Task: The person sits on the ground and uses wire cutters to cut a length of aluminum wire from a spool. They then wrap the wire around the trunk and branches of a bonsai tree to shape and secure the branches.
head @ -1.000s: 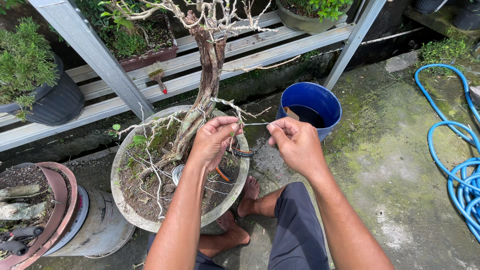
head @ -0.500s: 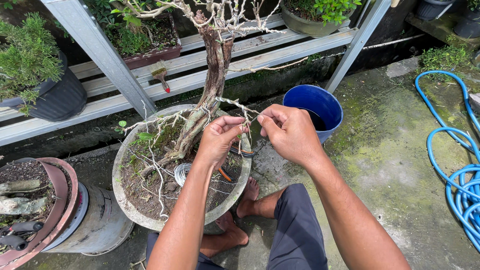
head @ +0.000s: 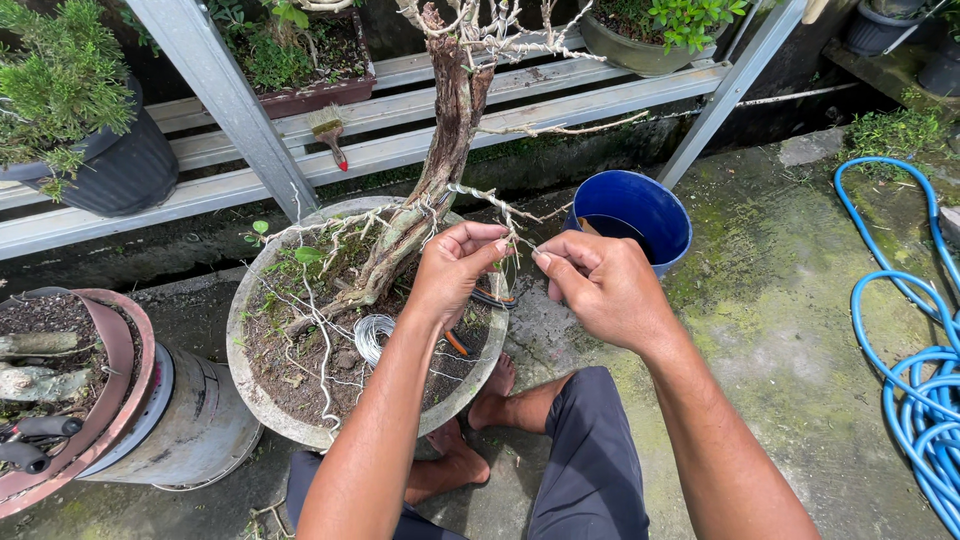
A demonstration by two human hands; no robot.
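Leftmost, a dark pot (head: 120, 170) with a green shrub sits on the metal rack (head: 230, 110), and below it a reddish bowl (head: 110, 350) of soil rests on a grey can. Next comes the wide grey pot (head: 250, 370) holding a small gnarled tree (head: 445, 130), with a coil of wire (head: 372, 335) lying on its soil. Over the pot's right rim, the left hand (head: 455, 270) pinches a thin wired twig (head: 510, 225) between thumb and fingertips. Just beside it, the right hand (head: 600, 290) also closes its fingertips at the same twig. Behind stands a blue bucket (head: 640, 205); far right lies a blue hose (head: 920, 380).
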